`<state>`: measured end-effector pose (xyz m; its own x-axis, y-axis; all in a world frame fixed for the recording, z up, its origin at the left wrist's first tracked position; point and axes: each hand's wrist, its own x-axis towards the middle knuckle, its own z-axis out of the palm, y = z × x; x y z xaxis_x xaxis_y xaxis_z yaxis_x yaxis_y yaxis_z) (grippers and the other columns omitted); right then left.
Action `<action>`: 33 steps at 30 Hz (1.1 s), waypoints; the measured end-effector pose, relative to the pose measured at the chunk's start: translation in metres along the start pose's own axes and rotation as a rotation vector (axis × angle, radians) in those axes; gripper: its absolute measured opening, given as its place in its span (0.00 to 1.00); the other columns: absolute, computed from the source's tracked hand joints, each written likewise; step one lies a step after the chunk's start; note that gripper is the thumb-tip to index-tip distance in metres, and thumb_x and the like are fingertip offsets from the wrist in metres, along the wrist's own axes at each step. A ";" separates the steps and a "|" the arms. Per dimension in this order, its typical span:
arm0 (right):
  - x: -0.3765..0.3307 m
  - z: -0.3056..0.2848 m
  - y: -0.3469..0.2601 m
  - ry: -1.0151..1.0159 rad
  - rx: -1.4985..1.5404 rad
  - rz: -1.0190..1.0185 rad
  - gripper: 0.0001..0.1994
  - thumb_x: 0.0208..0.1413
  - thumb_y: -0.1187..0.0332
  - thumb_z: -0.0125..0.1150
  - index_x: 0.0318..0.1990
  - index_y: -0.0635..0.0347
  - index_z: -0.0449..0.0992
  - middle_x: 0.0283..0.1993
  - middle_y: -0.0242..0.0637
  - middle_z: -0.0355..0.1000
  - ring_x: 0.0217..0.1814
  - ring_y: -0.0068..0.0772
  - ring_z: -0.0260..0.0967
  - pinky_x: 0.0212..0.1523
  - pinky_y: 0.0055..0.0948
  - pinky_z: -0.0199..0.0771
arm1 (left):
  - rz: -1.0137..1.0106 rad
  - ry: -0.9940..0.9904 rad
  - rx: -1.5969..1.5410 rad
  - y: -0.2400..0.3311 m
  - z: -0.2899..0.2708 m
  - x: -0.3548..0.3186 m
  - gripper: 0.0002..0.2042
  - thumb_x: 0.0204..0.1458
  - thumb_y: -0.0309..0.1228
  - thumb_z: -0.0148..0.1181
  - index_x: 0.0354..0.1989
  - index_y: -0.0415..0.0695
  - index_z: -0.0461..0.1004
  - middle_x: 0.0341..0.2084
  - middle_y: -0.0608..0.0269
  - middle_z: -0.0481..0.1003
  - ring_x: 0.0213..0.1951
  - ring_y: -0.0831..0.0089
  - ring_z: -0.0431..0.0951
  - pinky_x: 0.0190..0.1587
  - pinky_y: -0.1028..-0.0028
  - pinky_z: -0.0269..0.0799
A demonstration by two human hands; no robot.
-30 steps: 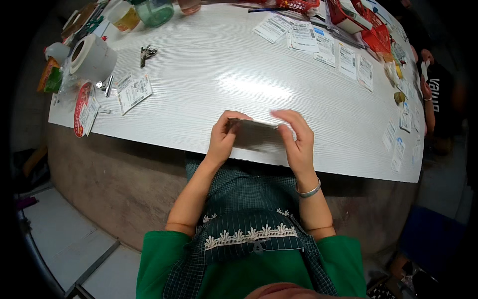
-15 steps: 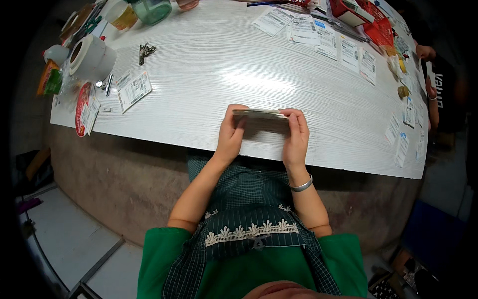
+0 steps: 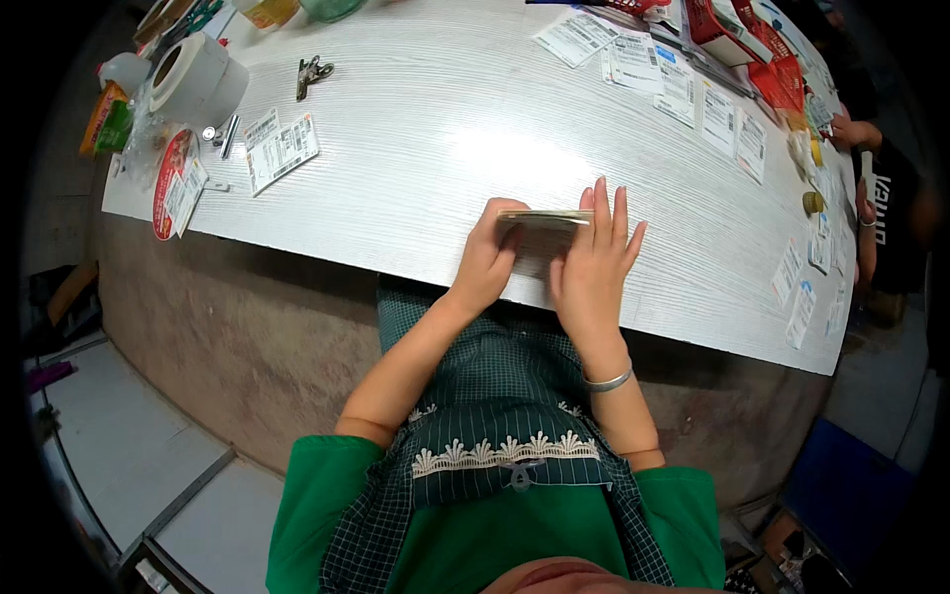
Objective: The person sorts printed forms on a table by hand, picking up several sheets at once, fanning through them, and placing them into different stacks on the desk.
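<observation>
Head view: the person holds a thin stack of cards (image 3: 542, 220) between both hands just above the near edge of the white table (image 3: 416, 129). The left hand (image 3: 487, 259) is curled around the stack's left end, gripping it. The right hand (image 3: 594, 265) presses flat against the stack's right end with its fingers (image 3: 606, 210) stretched straight up, so it steadies rather than clenches.

A second ago the stack lay flatter, its broad face toward the camera, and the right hand was bent over its corner. Half a second ago it was already tipping edge-up. Now only the narrow top edge shows, and the right fingers have straightened; I judge the cards are being squared up on edge.

Far left of the stack lie a roll of white tape (image 3: 193, 79), a red round label pack (image 3: 170, 178) and a metal clip (image 3: 313, 71). Beyond the stack, printed slips (image 3: 683, 89) run along the table's far right side.
</observation>
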<state>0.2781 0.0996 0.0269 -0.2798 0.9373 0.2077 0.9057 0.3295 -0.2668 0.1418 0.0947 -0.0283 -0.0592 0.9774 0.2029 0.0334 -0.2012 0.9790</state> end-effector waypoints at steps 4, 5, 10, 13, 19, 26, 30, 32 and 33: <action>0.004 -0.016 0.023 0.129 0.003 -0.023 0.28 0.46 0.78 0.55 0.57 0.51 0.62 0.63 0.45 0.52 0.67 0.50 0.45 0.63 0.56 0.43 | 0.075 -0.017 0.029 0.003 -0.011 0.001 0.13 0.47 0.14 0.42 0.41 0.39 0.64 0.36 0.58 0.68 0.41 0.68 0.70 0.46 0.74 0.64; 0.003 -0.011 0.026 0.047 0.139 -0.046 0.26 0.46 0.79 0.55 0.56 0.52 0.63 0.62 0.45 0.54 0.65 0.50 0.49 0.61 0.51 0.49 | 0.113 -0.038 0.027 0.003 -0.015 0.003 0.13 0.47 0.14 0.42 0.40 0.39 0.64 0.36 0.58 0.68 0.41 0.68 0.70 0.46 0.74 0.64; -0.001 0.001 0.026 0.050 0.414 -0.063 0.23 0.47 0.82 0.52 0.53 0.57 0.65 0.55 0.47 0.60 0.55 0.47 0.62 0.51 0.34 0.68 | -0.060 -0.045 -0.090 0.000 -0.011 0.003 0.14 0.46 0.13 0.43 0.42 0.40 0.65 0.40 0.58 0.67 0.45 0.69 0.69 0.50 0.73 0.63; -0.001 0.000 0.022 0.139 0.343 -0.008 0.25 0.47 0.81 0.53 0.55 0.54 0.64 0.59 0.48 0.56 0.60 0.49 0.57 0.58 0.43 0.58 | -0.006 0.023 -0.030 0.005 -0.009 0.007 0.15 0.46 0.13 0.43 0.42 0.40 0.64 0.39 0.58 0.67 0.44 0.69 0.69 0.50 0.74 0.63; -0.008 0.002 0.003 0.342 0.269 -0.156 0.27 0.46 0.79 0.55 0.57 0.51 0.63 0.65 0.48 0.49 0.65 0.47 0.51 0.63 0.57 0.38 | -0.019 -0.037 -0.065 -0.002 -0.006 0.005 0.15 0.45 0.13 0.41 0.41 0.39 0.63 0.36 0.57 0.69 0.42 0.69 0.69 0.48 0.73 0.64; 0.002 -0.009 0.005 0.338 0.483 -0.111 0.16 0.50 0.79 0.55 0.47 0.53 0.74 0.37 0.29 0.76 0.37 0.25 0.73 0.63 0.44 0.49 | -0.078 -0.038 -0.028 -0.001 -0.006 0.005 0.14 0.45 0.13 0.40 0.40 0.38 0.63 0.34 0.57 0.69 0.41 0.68 0.70 0.47 0.73 0.64; 0.004 -0.005 0.021 0.220 0.702 -0.144 0.17 0.50 0.77 0.56 0.50 0.57 0.71 0.42 0.33 0.74 0.43 0.28 0.71 0.63 0.45 0.49 | -0.049 -0.077 -0.031 -0.004 -0.007 0.006 0.14 0.45 0.13 0.40 0.40 0.38 0.63 0.34 0.56 0.69 0.41 0.67 0.70 0.47 0.73 0.64; 0.004 -0.004 0.021 0.297 0.668 -0.088 0.23 0.48 0.74 0.59 0.54 0.59 0.65 0.50 0.38 0.69 0.51 0.34 0.66 0.64 0.44 0.48 | -0.046 -0.062 -0.025 -0.004 -0.007 0.006 0.14 0.45 0.13 0.40 0.40 0.38 0.63 0.34 0.56 0.69 0.41 0.67 0.70 0.48 0.73 0.64; 0.004 -0.005 0.020 0.336 0.647 -0.058 0.26 0.48 0.72 0.60 0.57 0.60 0.63 0.54 0.40 0.67 0.56 0.38 0.63 0.64 0.44 0.48 | -0.048 -0.052 -0.003 0.000 -0.007 0.007 0.14 0.45 0.13 0.40 0.41 0.38 0.63 0.34 0.57 0.69 0.41 0.67 0.70 0.48 0.73 0.64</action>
<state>0.2970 0.1097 0.0274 -0.1147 0.8652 0.4881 0.4935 0.4761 -0.7279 0.1344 0.1012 -0.0268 -0.0090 0.9880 0.1543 0.0292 -0.1540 0.9876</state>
